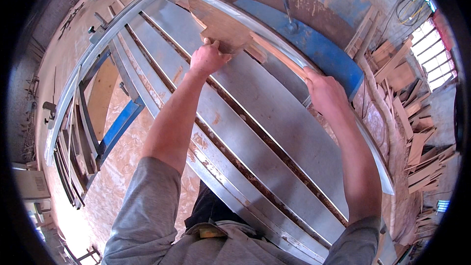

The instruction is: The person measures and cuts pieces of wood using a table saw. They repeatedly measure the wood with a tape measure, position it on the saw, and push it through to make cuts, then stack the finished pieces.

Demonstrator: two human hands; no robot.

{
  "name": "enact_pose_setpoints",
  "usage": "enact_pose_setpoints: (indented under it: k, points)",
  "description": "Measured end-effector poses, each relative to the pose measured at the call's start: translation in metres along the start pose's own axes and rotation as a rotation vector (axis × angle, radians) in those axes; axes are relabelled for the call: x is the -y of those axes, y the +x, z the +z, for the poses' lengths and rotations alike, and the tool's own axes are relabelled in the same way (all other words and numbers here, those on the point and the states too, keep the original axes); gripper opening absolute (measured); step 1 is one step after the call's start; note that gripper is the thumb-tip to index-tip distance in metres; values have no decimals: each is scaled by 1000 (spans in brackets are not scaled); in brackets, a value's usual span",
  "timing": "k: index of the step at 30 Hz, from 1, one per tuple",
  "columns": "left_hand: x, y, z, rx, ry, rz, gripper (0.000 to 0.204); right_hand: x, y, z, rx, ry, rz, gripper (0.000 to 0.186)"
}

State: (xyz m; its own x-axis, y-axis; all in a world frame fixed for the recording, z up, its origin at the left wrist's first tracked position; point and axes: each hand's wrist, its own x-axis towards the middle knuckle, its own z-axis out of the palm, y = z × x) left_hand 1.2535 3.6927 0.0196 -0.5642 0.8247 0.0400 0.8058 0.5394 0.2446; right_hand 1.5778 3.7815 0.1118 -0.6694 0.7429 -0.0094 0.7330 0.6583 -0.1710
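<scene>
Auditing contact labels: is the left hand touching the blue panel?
No, the left hand touches the brown wooden board, and the long metal rail lies between it and the blue panel.

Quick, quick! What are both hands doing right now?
Left hand: partly curled at the wooden board; can't tell if it grips or just presses.
Right hand: closed, holding the narrow wooden strip.

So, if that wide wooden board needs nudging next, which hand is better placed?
Probably the left hand: it touches the wide wooden board, while the right hand is farther away, at the end of a narrow wooden strip.
</scene>
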Motion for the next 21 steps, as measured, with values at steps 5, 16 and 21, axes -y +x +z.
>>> enact_pose_setpoints:
  k: [5, 16, 21]
  points:
    - [7, 5, -3, 1, 3, 20, 64, 8, 6, -3, 1, -28, -3, 35]
    - [19, 18, -8, 9, 11, 24, 62, 21, 21, -1, -10, -10, -21, 34]
    - [27, 26, -7, -13, 38, 42, 64, 25, 28, 0, -11, -21, -26, 34]
